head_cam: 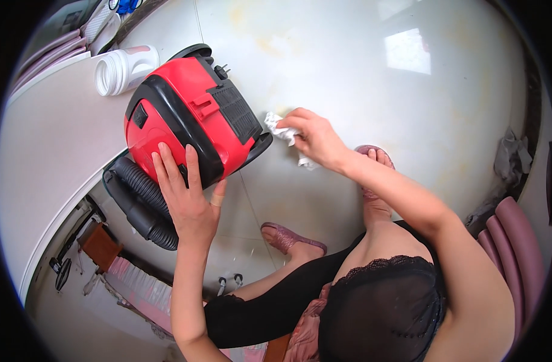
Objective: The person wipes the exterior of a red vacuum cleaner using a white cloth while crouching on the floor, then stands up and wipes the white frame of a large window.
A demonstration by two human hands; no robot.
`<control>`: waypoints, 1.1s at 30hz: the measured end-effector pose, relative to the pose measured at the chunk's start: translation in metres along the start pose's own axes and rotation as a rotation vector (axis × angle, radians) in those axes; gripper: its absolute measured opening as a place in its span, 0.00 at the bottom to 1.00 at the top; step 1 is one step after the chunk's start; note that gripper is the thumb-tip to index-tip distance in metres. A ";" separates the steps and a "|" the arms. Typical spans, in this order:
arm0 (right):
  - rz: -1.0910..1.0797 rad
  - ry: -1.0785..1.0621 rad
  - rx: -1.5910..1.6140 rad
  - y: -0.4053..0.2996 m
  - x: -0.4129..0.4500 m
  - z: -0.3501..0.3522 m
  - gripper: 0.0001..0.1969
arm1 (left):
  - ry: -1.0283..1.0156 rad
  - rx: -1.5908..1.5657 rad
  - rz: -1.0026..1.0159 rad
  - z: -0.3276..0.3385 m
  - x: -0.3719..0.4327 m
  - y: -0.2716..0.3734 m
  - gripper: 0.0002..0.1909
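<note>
A red and black canister vacuum cleaner [230, 145] is in front of me, with a dark vent grille, a red latch and a two-pin plug [221, 71] at its far end. My left hand [190, 206] lies on its near side, fingers spread over the red shell and the thumb by the lower edge. A bandage wraps that thumb. Pinched in my right hand [319, 140] is a crumpled white cloth or tissue [280, 129], held just right of the vacuum and apart from it. The ribbed black hose [142, 192] hangs below the table edge beside my left hand.
A white table top [54, 135] runs along the left, with an open white plastic jar [126, 70] on its side. My slippered feet [294, 237] are on the glossy tiled floor [439, 126]. Pink rolled padding [520, 253] stands at right, near a grey plastic bag [511, 156].
</note>
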State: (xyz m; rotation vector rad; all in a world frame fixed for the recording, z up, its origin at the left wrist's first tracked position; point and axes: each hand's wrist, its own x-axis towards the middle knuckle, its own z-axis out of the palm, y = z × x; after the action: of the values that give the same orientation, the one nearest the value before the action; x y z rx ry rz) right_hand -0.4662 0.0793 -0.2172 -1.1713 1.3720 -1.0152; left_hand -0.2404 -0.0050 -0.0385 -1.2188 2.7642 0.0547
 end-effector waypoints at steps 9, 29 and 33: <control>0.043 0.052 0.057 -0.024 0.021 0.018 0.22 | 0.013 0.007 0.049 0.001 -0.005 -0.011 0.45; 0.258 0.214 0.303 -0.043 0.027 -0.005 0.24 | 0.316 0.151 -0.139 0.014 0.079 -0.029 0.46; 0.029 0.407 0.142 -0.030 0.070 -0.012 0.25 | 0.245 0.265 -0.215 0.016 0.111 -0.016 0.41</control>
State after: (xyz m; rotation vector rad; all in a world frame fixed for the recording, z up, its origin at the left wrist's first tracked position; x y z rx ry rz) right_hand -0.4745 0.0054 -0.1985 -0.8659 1.5941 -1.3585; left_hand -0.3009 -0.0961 -0.0682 -1.5226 2.6971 -0.4954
